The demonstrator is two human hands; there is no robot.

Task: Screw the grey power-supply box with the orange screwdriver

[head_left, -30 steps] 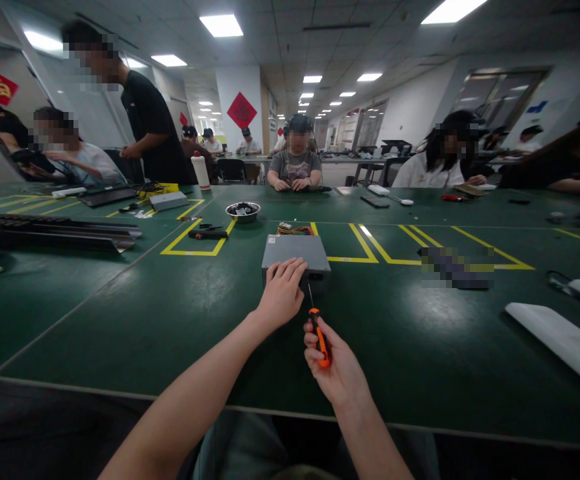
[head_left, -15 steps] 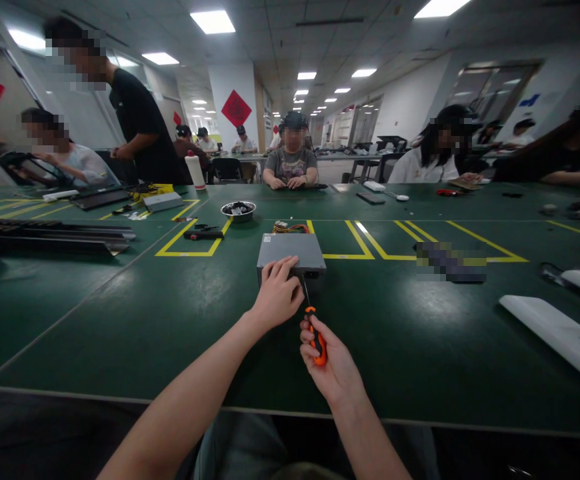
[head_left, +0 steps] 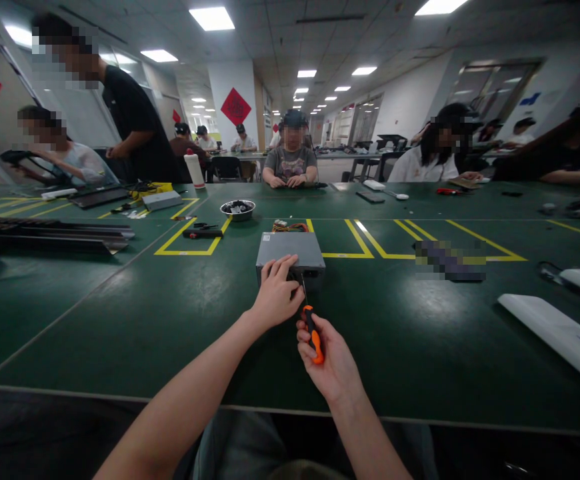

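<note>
A grey metal computer power supply [head_left: 290,248] sits in front of me, its cables bunched behind it. My left hand [head_left: 277,293] steadies it, with fingertips over the top front edge and thumb low at the front face. In my right hand [head_left: 327,353] is a screwdriver [head_left: 314,337] with an orange and black handle, its shaft pointing up at the front face beside my left thumb. Whether the tip sits in a screw is too small to tell.
On the green table [head_left: 210,353], a metal bowl [head_left: 238,210] with small dark parts stands behind left, near a black tool [head_left: 203,233] in a yellow-taped box. A white device [head_left: 555,337] lies at right, black metal rails [head_left: 50,233] at left. Several people sit around.
The screwdriver handle has turned in my right hand, which has shifted slightly left. My left hand stays on the power supply. At left, a standing person leans further left.
</note>
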